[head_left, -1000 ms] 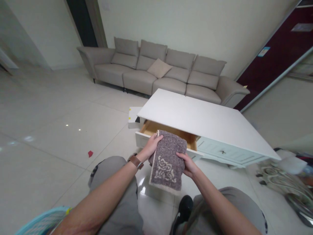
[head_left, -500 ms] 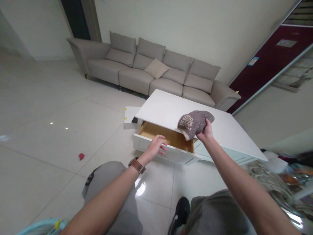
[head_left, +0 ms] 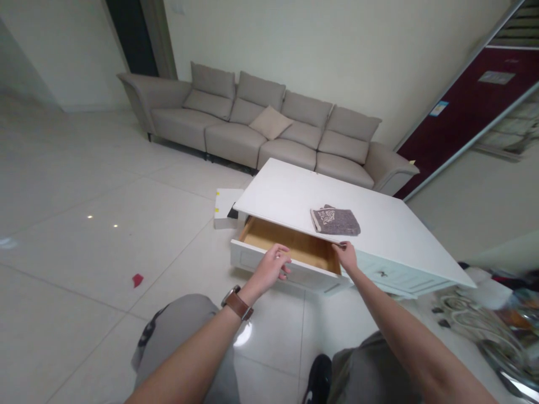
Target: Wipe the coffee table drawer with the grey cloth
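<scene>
A folded grey-brown towel (head_left: 336, 221) with a pale pattern lies on the white top of the low cabinet (head_left: 286, 188). Below its front edge, a drawer (head_left: 290, 238) is pulled out, and its bare wooden inside shows. My left hand (head_left: 273, 265) is over the drawer's front panel, fingers loosely bent and apart, holding nothing. I wear a brown-strapped watch (head_left: 238, 303) on that wrist. My right hand (head_left: 346, 256) is at the drawer's right end, just under the cabinet's edge. Its fingers are slightly parted, with a dark gap between them and nothing clearly held.
A long grey sofa (head_left: 236, 137) with a beige cushion (head_left: 270, 122) stands behind the cabinet. A white box (head_left: 225, 207) sits on the floor at its left. Coiled hoses (head_left: 471, 314) and clutter lie at right. A red scrap (head_left: 137, 280) is on the tiles.
My right hand has let go of the towel, which now rests flat on the cabinet top, and has dropped to the drawer's right end. My left hand has hardly moved.
</scene>
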Demonstrator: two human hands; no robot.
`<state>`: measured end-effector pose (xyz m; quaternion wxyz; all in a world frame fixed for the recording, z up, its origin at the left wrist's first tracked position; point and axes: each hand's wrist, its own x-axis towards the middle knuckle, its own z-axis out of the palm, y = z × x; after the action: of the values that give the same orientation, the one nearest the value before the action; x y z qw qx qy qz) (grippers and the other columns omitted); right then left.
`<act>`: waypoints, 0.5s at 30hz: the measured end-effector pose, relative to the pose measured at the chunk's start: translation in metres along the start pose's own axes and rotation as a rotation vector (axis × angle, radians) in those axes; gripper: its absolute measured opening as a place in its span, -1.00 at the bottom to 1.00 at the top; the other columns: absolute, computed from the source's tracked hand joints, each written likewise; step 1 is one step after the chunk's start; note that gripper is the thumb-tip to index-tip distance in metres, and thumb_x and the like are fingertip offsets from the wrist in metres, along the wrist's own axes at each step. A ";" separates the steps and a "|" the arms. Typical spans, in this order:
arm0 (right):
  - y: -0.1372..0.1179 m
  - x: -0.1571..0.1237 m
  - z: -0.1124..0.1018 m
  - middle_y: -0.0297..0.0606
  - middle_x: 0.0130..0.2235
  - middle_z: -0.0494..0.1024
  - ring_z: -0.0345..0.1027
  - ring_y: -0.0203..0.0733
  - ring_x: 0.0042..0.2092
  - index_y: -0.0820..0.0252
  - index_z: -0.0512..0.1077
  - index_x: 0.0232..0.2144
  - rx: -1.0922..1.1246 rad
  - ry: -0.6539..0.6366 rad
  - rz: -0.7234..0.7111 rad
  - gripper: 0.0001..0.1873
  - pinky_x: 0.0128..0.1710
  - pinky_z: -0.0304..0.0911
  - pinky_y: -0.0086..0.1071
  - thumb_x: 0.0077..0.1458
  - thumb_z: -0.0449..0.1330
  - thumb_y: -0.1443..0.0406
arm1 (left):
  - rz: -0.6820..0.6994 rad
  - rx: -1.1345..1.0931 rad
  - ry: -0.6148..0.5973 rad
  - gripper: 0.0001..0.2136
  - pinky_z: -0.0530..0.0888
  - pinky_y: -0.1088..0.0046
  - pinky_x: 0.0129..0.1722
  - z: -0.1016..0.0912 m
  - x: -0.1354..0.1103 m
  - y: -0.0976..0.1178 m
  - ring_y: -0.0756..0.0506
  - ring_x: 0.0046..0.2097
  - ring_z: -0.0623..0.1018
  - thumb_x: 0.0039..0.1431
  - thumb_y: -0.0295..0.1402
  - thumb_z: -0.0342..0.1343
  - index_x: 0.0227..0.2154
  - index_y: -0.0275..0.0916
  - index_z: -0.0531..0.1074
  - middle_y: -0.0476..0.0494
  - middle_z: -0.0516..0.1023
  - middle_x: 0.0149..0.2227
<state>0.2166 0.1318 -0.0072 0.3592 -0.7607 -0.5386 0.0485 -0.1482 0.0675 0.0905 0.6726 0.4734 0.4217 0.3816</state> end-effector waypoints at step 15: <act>-0.011 -0.028 0.033 0.21 0.42 0.01 -0.24 0.28 0.45 0.31 -0.01 0.39 -0.515 -0.229 -0.439 0.19 0.34 -0.13 0.08 -0.07 0.28 -0.23 | 0.315 0.650 -0.120 -0.81 0.37 0.41 -0.23 0.010 -0.013 -0.011 -0.05 -0.30 0.47 0.17 -0.44 0.01 -0.18 -0.20 0.45 -0.06 0.55 -0.23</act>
<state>0.1809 0.1263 -0.0340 0.0947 -0.6819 -0.7207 -0.0821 -0.1419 0.0493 0.0842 0.4435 0.7431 0.4029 0.2979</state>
